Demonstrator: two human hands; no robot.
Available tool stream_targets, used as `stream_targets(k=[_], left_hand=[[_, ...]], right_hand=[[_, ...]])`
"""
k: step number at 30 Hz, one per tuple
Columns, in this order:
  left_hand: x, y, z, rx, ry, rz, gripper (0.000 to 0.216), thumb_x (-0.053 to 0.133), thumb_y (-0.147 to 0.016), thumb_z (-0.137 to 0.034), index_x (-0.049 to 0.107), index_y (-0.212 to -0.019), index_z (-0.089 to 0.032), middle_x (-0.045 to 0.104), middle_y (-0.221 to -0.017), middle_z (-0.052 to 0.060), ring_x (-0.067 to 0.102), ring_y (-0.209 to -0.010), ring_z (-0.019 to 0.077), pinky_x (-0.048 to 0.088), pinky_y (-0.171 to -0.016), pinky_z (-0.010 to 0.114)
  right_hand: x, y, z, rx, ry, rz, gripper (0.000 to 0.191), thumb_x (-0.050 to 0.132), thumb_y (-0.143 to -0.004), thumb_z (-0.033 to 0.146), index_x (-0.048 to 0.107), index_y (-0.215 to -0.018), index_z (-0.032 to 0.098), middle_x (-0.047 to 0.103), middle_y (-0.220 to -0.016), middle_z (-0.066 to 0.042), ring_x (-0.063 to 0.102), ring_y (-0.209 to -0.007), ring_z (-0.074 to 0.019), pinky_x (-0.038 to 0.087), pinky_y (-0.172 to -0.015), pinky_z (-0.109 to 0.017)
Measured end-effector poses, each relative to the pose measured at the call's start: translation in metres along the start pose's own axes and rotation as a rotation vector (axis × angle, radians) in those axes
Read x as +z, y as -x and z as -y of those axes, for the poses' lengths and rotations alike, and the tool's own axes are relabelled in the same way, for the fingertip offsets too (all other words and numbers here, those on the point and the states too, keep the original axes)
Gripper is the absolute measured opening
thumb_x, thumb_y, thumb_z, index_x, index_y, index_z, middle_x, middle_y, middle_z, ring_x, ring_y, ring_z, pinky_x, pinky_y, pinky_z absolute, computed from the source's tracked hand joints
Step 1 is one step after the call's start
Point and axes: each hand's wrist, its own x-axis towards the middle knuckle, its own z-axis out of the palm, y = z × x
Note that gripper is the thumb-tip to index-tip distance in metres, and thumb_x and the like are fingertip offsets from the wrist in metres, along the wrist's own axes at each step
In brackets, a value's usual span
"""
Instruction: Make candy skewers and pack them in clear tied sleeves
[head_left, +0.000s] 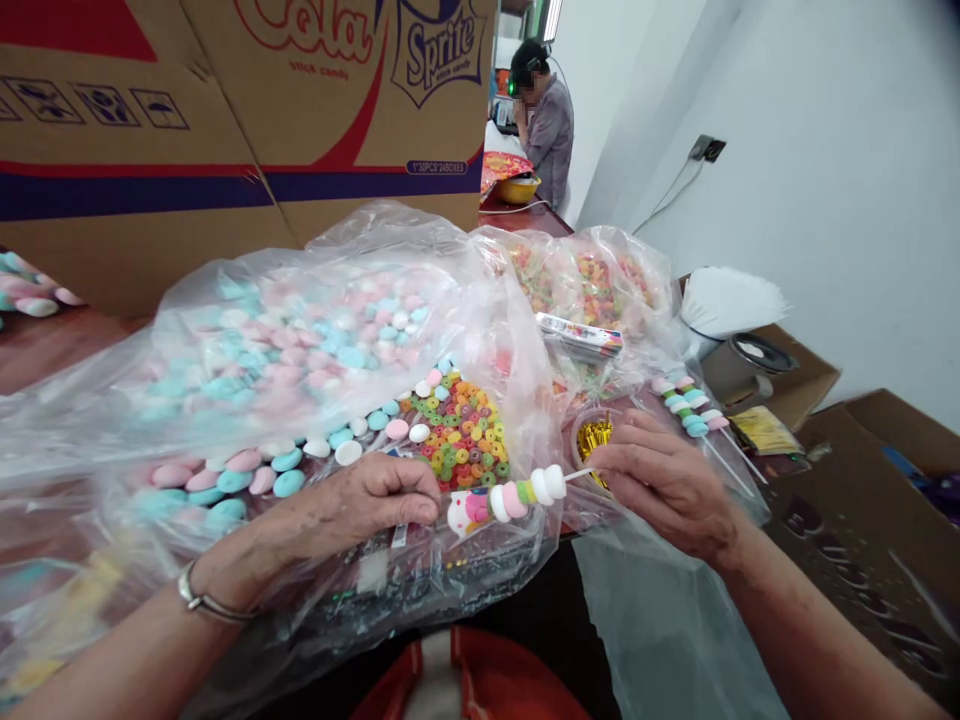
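Observation:
A candy skewer (517, 497) is held level in front of me, with white, pink and green pieces threaded on a thin white stick. At its left end sits a pink-and-white decorated piece. My right hand (660, 485) pinches the bare stick at the other end. Close beside the decorated piece is my left hand (382, 492), thumb and fingers pressed together; what they hold, if anything, is hidden. Small ring candies (469, 435) lie heaped just beyond the skewer. Pink, blue and white oval candies (244, 470) spread out behind my left hand.
A large carton (247, 130) stands behind clear plastic bags of candy (300, 330). Gold twist ties (594, 440) fill a round container; finished-looking skewers (690, 408) lie at right. White sticks (731, 295), a grey mug (739, 370) and open boxes (862, 480) stand farther right. A person (551, 125) is at the back.

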Motion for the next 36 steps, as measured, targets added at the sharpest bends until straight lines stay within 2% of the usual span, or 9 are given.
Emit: stream_targets(k=[5,7,10,13,17,20,28,32,36], left_hand=[[0.005,0.003,-0.016,-0.102,0.0,0.076,0.024,0.062,-0.084,-0.04,0.067,-0.093,-0.018,0.063,-0.075,-0.003,0.052,-0.066,0.0126,0.039,-0.057,0.02],[0.006,0.006,-0.021,-0.104,-0.083,0.117,0.021,0.062,-0.085,-0.039,0.069,-0.086,-0.018,0.063,-0.076,-0.003,0.052,-0.069,0.0131,0.038,-0.06,0.02],[0.007,0.008,-0.024,-0.109,-0.093,0.209,0.028,0.061,-0.086,-0.038,0.065,-0.068,-0.016,0.058,-0.064,-0.003,0.05,-0.064,0.0121,0.036,-0.059,0.02],[0.006,0.007,-0.019,-0.119,-0.013,0.265,0.025,0.065,-0.082,-0.039,0.064,-0.074,-0.016,0.051,-0.058,-0.005,0.043,-0.057,0.0105,0.031,-0.052,0.02],[0.005,0.004,-0.012,-0.077,0.013,0.318,0.028,0.07,-0.077,-0.042,0.065,-0.076,-0.014,0.046,-0.063,-0.004,0.036,-0.059,0.0099,0.027,-0.049,0.02],[0.007,0.003,-0.012,-0.063,0.021,0.303,0.031,0.072,-0.075,-0.044,0.063,-0.077,-0.015,0.046,-0.066,-0.005,0.037,-0.062,0.0106,0.03,-0.053,0.02],[0.028,0.006,-0.021,-0.192,0.178,0.242,0.023,0.071,-0.074,-0.033,0.06,-0.086,-0.018,0.057,-0.068,-0.005,0.051,-0.062,0.0121,0.042,-0.057,0.021],[0.041,0.002,-0.021,-0.228,0.301,0.23,0.027,0.072,-0.072,-0.031,0.058,-0.091,-0.019,0.06,-0.067,-0.005,0.056,-0.057,0.0117,0.042,-0.053,0.021],[0.054,-0.004,-0.02,-0.187,0.352,0.2,0.022,0.073,-0.071,-0.027,0.056,-0.084,-0.018,0.063,-0.063,-0.004,0.058,-0.053,0.0112,0.039,-0.048,0.019]], right_hand=[[0.006,-0.007,-0.002,0.004,-0.011,0.025,0.015,0.049,-0.094,0.018,0.064,-0.093,0.019,0.063,-0.075,-0.003,0.054,-0.073,-0.0166,0.04,-0.074,-0.034],[0.003,-0.011,-0.002,0.004,-0.031,0.028,0.014,0.049,-0.095,0.018,0.063,-0.094,0.019,0.065,-0.08,-0.004,0.056,-0.077,-0.0168,0.04,-0.076,-0.035],[-0.004,-0.019,-0.003,-0.022,-0.043,0.051,0.015,0.048,-0.096,0.018,0.063,-0.094,0.02,0.066,-0.082,-0.003,0.057,-0.079,-0.0167,0.04,-0.078,-0.035],[-0.008,-0.025,-0.004,-0.07,-0.068,0.085,0.015,0.048,-0.095,0.017,0.063,-0.093,0.021,0.065,-0.077,-0.002,0.056,-0.076,-0.0159,0.04,-0.076,-0.034],[-0.004,-0.029,-0.003,-0.084,-0.075,0.129,0.016,0.047,-0.095,0.018,0.063,-0.091,0.021,0.063,-0.074,-0.002,0.053,-0.071,-0.0155,0.039,-0.072,-0.033],[0.003,-0.03,-0.001,-0.087,-0.082,0.173,0.018,0.046,-0.094,0.016,0.063,-0.091,0.02,0.061,-0.071,-0.001,0.053,-0.069,-0.015,0.039,-0.072,-0.033],[0.008,-0.035,-0.002,-0.095,-0.103,0.171,0.019,0.046,-0.093,0.014,0.065,-0.091,0.018,0.062,-0.072,-0.002,0.053,-0.073,-0.015,0.039,-0.077,-0.031],[0.021,-0.039,0.004,-0.188,-0.123,0.18,0.02,0.046,-0.094,0.016,0.064,-0.084,0.017,0.058,-0.068,0.0,0.048,-0.066,-0.0132,0.037,-0.072,-0.028],[0.039,-0.039,0.014,-0.25,-0.146,0.217,0.023,0.044,-0.096,0.018,0.063,-0.083,0.016,0.057,-0.068,0.0,0.046,-0.066,-0.0133,0.036,-0.073,-0.028]])
